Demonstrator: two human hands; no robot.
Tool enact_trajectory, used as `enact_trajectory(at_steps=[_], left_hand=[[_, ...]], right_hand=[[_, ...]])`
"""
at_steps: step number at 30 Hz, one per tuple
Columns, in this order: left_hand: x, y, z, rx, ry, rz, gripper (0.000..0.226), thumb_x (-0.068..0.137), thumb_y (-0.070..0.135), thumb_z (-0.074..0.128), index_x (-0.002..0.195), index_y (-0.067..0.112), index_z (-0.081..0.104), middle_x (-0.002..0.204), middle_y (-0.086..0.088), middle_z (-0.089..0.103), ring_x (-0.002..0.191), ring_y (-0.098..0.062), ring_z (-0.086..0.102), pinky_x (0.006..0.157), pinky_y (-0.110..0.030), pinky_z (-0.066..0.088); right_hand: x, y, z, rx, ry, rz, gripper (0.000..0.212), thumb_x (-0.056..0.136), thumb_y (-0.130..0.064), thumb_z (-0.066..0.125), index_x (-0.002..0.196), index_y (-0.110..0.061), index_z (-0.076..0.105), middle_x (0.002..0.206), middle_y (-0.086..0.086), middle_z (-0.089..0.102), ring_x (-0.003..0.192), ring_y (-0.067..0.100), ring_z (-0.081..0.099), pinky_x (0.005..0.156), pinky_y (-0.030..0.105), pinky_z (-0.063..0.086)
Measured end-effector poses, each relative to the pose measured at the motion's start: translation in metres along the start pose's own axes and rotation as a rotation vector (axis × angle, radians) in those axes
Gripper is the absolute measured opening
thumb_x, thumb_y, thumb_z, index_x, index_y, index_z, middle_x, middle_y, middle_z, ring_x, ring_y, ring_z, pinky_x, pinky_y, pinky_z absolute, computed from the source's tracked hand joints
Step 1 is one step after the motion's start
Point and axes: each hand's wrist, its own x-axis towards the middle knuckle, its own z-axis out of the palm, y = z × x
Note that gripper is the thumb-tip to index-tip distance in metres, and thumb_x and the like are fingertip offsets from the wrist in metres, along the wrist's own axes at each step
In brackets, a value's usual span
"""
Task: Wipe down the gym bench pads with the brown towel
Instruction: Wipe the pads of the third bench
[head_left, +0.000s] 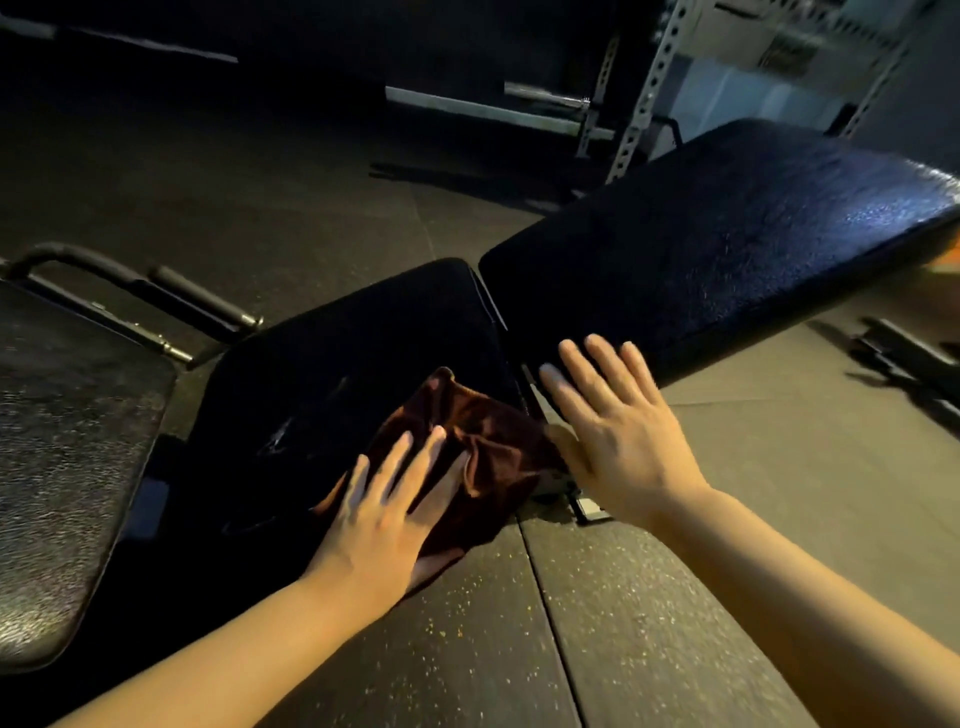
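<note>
Your left hand (387, 512) lies flat with fingers spread, pressing the brown towel (480, 457) onto the near right corner of the seat pad (353, 353). Your right hand (610, 426) is open too, fingers apart, its fingertips at the near edge of the raised back pad (727, 249), holding nothing.
</note>
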Motion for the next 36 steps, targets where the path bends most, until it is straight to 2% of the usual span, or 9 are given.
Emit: enact_trajectory(at_steps=[5, 10, 12, 15, 20, 26, 30, 33, 36], left_hand=[[0.006, -0.002, 0.023, -0.086, -0.116, -0.112, 0.128, 0.072, 0.032, 0.086, 0.160, 0.017, -0.005, 0.167, -0.012, -0.003, 0.137, -0.036, 0.043, 0.094, -0.059, 0.049], [0.045, 0.024, 0.001, -0.252, -0.047, -0.144, 0.141, 0.062, 0.056, 0.085, 0.158, 0.020, -0.013, 0.161, -0.019, 0.018, 0.138, -0.051, 0.037, 0.100, -0.071, 0.038], [0.061, 0.035, -0.011, -0.298, -0.105, -0.144, 0.117, 0.088, 0.058, 0.059, 0.146, 0.029, -0.039, 0.162, -0.015, -0.010, 0.148, -0.050, 0.013, 0.113, -0.070, 0.020], [0.053, 0.023, -0.012, -0.340, -0.080, -0.079, 0.082, 0.091, 0.051, 0.046, 0.158, 0.025, 0.006, 0.161, -0.018, 0.024, 0.142, -0.048, 0.032, 0.106, -0.069, 0.034], [-0.011, -0.020, 0.007, -0.220, -0.126, -0.040, 0.080, 0.091, 0.055, 0.038, 0.158, 0.025, 0.005, 0.164, -0.009, 0.019, 0.145, -0.033, 0.027, 0.105, -0.060, 0.043], [-0.039, -0.030, -0.003, -0.131, -0.345, -0.135, 0.129, 0.041, 0.039, 0.095, 0.148, 0.017, 0.027, 0.161, -0.004, -0.030, 0.152, -0.030, 0.006, 0.110, -0.051, 0.028], [-0.019, -0.009, -0.019, -0.062, -0.607, -0.221, 0.080, 0.101, 0.051, 0.029, 0.145, 0.021, -0.032, 0.125, -0.007, -0.064, 0.137, -0.033, -0.042, 0.117, -0.050, -0.019], [0.015, 0.012, -0.024, -0.078, -0.644, -0.264, 0.091, 0.102, 0.051, 0.027, 0.123, 0.023, -0.057, 0.136, -0.012, -0.050, 0.134, -0.036, -0.043, 0.119, -0.056, -0.016], [0.049, 0.024, -0.026, -0.182, -0.515, -0.291, 0.086, 0.090, 0.064, 0.017, 0.129, 0.029, -0.052, 0.152, -0.007, -0.040, 0.146, -0.036, -0.031, 0.120, -0.058, -0.007]], right_hand=[[-0.016, -0.016, -0.022, 0.016, -0.043, -0.233, 0.041, 0.088, -0.023, 0.051, 0.124, -0.009, 0.066, 0.121, 0.010, 0.067, 0.117, 0.029, 0.061, 0.106, 0.045, 0.047], [-0.005, -0.026, -0.055, 0.022, -0.041, -0.274, 0.031, 0.091, -0.026, 0.043, 0.105, -0.016, 0.069, 0.103, 0.002, 0.067, 0.094, 0.025, 0.064, 0.087, 0.040, 0.051], [-0.004, -0.025, -0.060, 0.057, 0.028, -0.206, 0.031, 0.094, -0.025, 0.042, 0.105, -0.013, 0.068, 0.104, 0.004, 0.066, 0.094, 0.026, 0.064, 0.085, 0.042, 0.051], [-0.003, -0.032, -0.047, 0.142, 0.117, -0.104, 0.034, 0.098, -0.027, 0.041, 0.114, -0.011, 0.066, 0.112, 0.007, 0.066, 0.103, 0.027, 0.063, 0.087, 0.043, 0.053], [0.012, -0.063, -0.028, 0.216, 0.062, -0.341, 0.038, 0.102, -0.033, 0.041, 0.127, -0.010, 0.060, 0.133, 0.010, 0.058, 0.128, 0.026, 0.051, 0.111, 0.042, 0.039], [0.029, -0.095, -0.011, 0.236, 0.119, -0.540, 0.032, 0.101, -0.026, 0.046, 0.125, -0.010, 0.061, 0.134, 0.013, 0.057, 0.128, 0.030, 0.052, 0.107, 0.046, 0.041], [0.054, -0.069, -0.019, 0.434, 0.151, -0.266, 0.037, 0.102, -0.033, 0.035, 0.116, -0.010, 0.060, 0.126, 0.010, 0.059, 0.116, 0.026, 0.057, 0.093, 0.036, 0.049], [0.066, -0.054, -0.020, 0.565, 0.141, -0.148, 0.038, 0.099, -0.040, 0.028, 0.108, -0.017, 0.056, 0.118, 0.000, 0.056, 0.100, 0.010, 0.051, 0.078, 0.022, 0.043], [0.070, -0.041, -0.019, 0.644, 0.190, -0.118, 0.027, 0.099, -0.036, 0.034, 0.106, -0.020, 0.054, 0.110, -0.007, 0.053, 0.092, 0.006, 0.047, 0.071, 0.014, 0.038]])
